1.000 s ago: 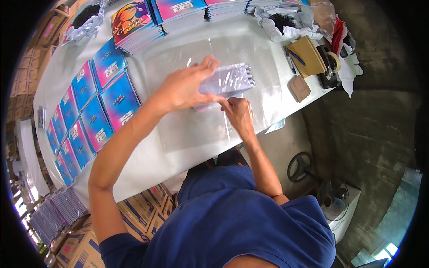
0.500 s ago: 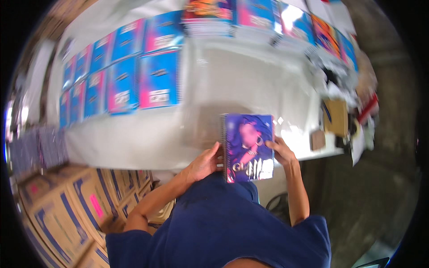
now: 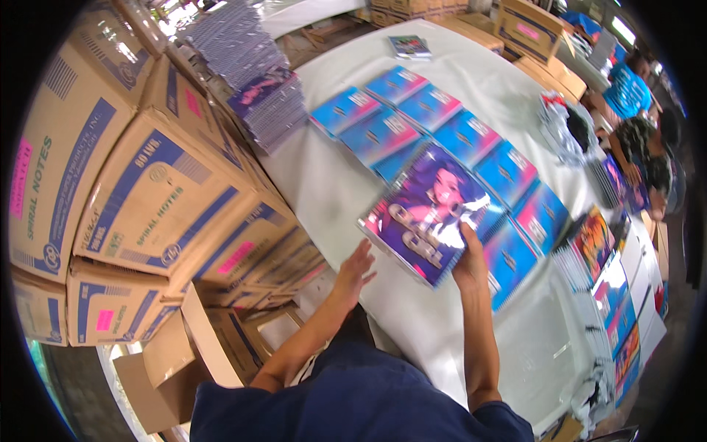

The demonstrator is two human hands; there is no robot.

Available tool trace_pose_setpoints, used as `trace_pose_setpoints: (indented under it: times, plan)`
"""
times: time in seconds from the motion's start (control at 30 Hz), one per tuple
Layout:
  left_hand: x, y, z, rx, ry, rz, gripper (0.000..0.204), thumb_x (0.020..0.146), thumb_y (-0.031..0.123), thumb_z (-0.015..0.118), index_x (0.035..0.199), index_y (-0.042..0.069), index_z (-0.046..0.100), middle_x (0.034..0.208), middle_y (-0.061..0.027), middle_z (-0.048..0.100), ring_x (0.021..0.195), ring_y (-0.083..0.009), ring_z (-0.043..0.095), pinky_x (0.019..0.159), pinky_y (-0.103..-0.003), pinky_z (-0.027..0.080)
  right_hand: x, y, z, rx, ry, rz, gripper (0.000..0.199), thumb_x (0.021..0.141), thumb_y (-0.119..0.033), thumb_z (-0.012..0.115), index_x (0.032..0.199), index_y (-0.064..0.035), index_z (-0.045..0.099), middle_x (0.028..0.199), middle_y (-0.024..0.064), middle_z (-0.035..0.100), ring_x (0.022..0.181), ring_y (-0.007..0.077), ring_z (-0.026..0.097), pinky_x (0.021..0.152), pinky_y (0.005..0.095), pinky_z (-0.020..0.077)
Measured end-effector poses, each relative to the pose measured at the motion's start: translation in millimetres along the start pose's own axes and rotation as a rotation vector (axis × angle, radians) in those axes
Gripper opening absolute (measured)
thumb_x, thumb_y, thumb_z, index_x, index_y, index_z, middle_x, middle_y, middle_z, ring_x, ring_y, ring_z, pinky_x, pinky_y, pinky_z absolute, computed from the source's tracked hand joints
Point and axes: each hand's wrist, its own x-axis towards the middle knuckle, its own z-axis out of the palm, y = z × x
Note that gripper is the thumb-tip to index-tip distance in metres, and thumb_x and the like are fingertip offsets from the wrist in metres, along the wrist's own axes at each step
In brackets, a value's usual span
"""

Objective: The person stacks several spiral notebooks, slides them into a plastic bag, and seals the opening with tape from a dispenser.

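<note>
A spiral notebook (image 3: 423, 214) with a purple illustrated cover is held tilted above the table, its wire edge to the right. My right hand (image 3: 471, 265) grips its near right edge, thumb on top. My left hand (image 3: 356, 272) hovers just off the notebook's near left corner, fingers apart and nothing in them. Under and beyond it, blue and pink spiral notebooks (image 3: 507, 171) lie in rows on the white-covered table (image 3: 331, 199). The held notebook hides part of these rows.
Tall stacked notebooks (image 3: 247, 74) stand at the far left. Sealed cartons (image 3: 158, 199) pile up on the left, with an open carton (image 3: 213, 335) below them. More notebook stacks (image 3: 615, 295) line the right edge, near a grey plastic bag (image 3: 563, 132). Other people (image 3: 637, 151) work at the far right.
My view has swung left toward the cartons. The notebook, earlier between both hands, is now in my right hand alone, out over the laid rows; my left hand has let go.
</note>
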Motion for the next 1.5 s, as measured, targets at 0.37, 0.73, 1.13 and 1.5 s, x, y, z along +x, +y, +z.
trace_pose_setpoints:
  times: [0.37,0.73,1.13,1.5]
  plan:
    - [68.5,76.1,-94.5,0.140,-0.019,0.117,0.068,0.091,0.009,0.056,0.149,0.007,0.020,0.156,-0.0130,0.016,0.142,-0.0360,0.018,0.113,-0.038,0.021,291.5,150.5,419.3,0.099,-0.073,-0.142,0.046,0.072,-0.021,0.080,0.103,0.0074,0.062,0.094,0.0132,0.065,0.082,0.0226,0.062,0.071,0.0361,0.0480]
    - [91.8,83.7,-114.1,0.142,-0.069,-0.042,0.066,0.091,0.011,0.056,0.148,0.011,0.024,0.154,-0.0116,0.022,0.142,-0.0324,0.018,0.113,-0.040,0.018,324.5,153.9,407.3,-1.224,-0.419,-0.234,0.070,0.083,-0.064,0.056,0.055,-0.0008,0.064,0.046,0.0088,0.060,0.054,0.0195,0.066,0.061,0.0343,0.0524]
    - [109.1,129.4,-108.8,0.439,0.219,0.461,0.048,0.092,-0.005,0.044,0.139,0.000,0.040,0.149,-0.0149,0.034,0.137,-0.0255,0.033,0.108,-0.038,0.033,393.8,234.3,220.3,-2.308,-0.062,-1.320,0.024,0.078,-0.012,0.060,0.096,0.0038,0.062,0.098,0.0292,0.062,0.095,0.0429,0.061,0.079,0.0489,0.0488]
    - [149.1,209.3,-64.0,0.944,0.049,1.190,0.044,0.088,-0.006,0.049,0.132,-0.001,0.048,0.138,-0.0191,0.046,0.133,-0.0389,0.038,0.105,-0.052,0.031,217.9,146.1,163.2,-1.950,-0.722,-1.241,0.029,0.078,-0.017,0.057,0.099,0.0020,0.060,0.108,0.0163,0.060,0.106,0.0292,0.057,0.091,0.0386,0.0469]
